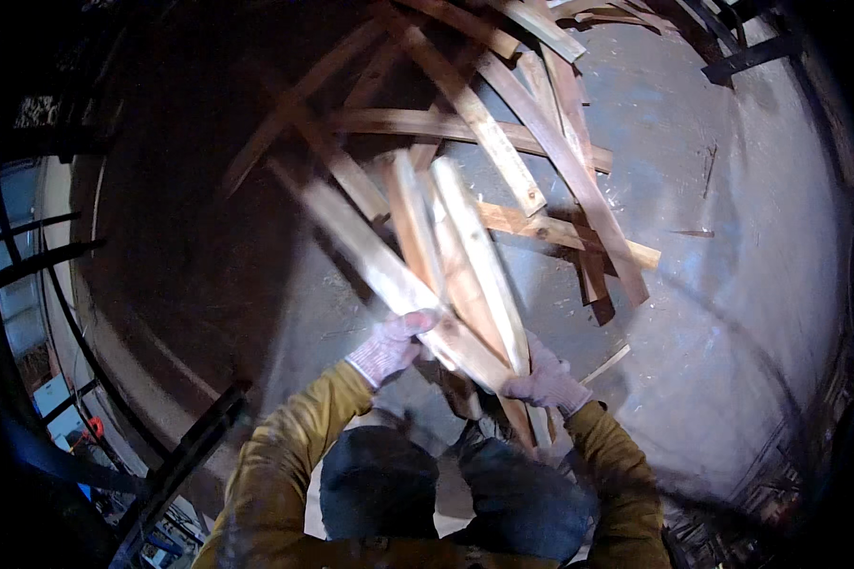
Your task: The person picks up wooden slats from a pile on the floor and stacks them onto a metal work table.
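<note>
My left hand [392,347], in a pale knit glove, is closed round the edge of a long wooden board [370,256], thumb on its upper face. The board slants from the far left down to my right hand [548,381], also gloved, whose fingers are closed at its near end. A pale slat [481,256] passes just beside my right hand, and I cannot tell whether that hand grips it too. Under the held board lie more slats, among them a reddish one [413,223]. Their near ends are partly hidden by my hands and the board.
Loose boards lie crisscrossed ahead on the grey floor [712,313], including a long reddish plank [569,171] and a knotty one [626,248]. A thin splinter [607,363] lies right of my right hand. Dark metal bars [185,446] stand at the left.
</note>
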The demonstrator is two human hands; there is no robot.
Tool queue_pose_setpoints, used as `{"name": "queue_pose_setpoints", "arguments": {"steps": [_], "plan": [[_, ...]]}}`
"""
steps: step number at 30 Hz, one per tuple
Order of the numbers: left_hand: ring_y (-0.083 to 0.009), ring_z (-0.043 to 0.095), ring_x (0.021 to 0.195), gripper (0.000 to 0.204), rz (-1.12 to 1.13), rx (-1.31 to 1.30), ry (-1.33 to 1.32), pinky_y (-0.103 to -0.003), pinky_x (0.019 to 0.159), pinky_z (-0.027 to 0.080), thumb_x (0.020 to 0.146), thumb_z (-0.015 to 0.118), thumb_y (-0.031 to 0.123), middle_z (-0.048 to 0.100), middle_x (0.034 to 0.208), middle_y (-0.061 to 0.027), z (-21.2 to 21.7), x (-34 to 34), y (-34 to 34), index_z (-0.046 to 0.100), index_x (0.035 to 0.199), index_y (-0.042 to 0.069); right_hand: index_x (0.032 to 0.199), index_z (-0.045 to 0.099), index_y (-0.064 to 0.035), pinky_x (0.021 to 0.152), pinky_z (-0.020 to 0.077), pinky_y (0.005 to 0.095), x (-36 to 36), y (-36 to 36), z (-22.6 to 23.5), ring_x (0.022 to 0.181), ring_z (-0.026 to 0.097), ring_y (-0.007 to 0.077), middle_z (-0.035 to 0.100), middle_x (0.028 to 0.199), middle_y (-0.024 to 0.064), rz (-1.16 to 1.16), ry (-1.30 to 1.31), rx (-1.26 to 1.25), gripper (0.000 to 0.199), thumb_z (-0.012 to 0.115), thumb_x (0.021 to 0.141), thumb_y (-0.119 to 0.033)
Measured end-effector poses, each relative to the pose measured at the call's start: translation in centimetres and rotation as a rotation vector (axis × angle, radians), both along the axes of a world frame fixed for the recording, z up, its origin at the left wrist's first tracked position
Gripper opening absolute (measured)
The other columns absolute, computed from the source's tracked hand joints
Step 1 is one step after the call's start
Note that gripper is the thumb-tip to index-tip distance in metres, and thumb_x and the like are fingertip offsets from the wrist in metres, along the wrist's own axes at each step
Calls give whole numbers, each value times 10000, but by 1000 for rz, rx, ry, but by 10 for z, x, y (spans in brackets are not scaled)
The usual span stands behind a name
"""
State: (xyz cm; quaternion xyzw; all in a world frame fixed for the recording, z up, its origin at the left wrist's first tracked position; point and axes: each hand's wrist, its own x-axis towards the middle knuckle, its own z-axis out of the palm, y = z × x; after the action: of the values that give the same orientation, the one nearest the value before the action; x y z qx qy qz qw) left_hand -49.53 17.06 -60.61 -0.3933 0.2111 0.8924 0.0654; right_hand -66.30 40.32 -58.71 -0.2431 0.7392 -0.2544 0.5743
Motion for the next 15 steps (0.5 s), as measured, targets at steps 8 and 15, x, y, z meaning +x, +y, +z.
{"name": "queue_pose_setpoints", "arguments": {"steps": [8, 15], "plan": [[-315, 611, 973, 223, 375, 409, 415, -494, 917, 499, 809, 643, 147, 620, 958, -128, 124, -60, 11, 579, 969, 6, 1405, 320, -33, 831, 508, 324, -70, -39, 164, 989, 597, 198, 577, 1188, 116, -63, -43, -173, 978, 840, 619, -294], [-190, 610, 925, 209, 349, 159, 758, -358, 863, 498, 871, 568, 134, 635, 985, -75, 310, -80, 87, 592, 1050, 29, 1374, 354, -17, 816, 516, 323, -45, -67, 347, 977, 603, 202, 585, 1170, 113, -116, -91, -162, 904, 809, 632, -262]]}}
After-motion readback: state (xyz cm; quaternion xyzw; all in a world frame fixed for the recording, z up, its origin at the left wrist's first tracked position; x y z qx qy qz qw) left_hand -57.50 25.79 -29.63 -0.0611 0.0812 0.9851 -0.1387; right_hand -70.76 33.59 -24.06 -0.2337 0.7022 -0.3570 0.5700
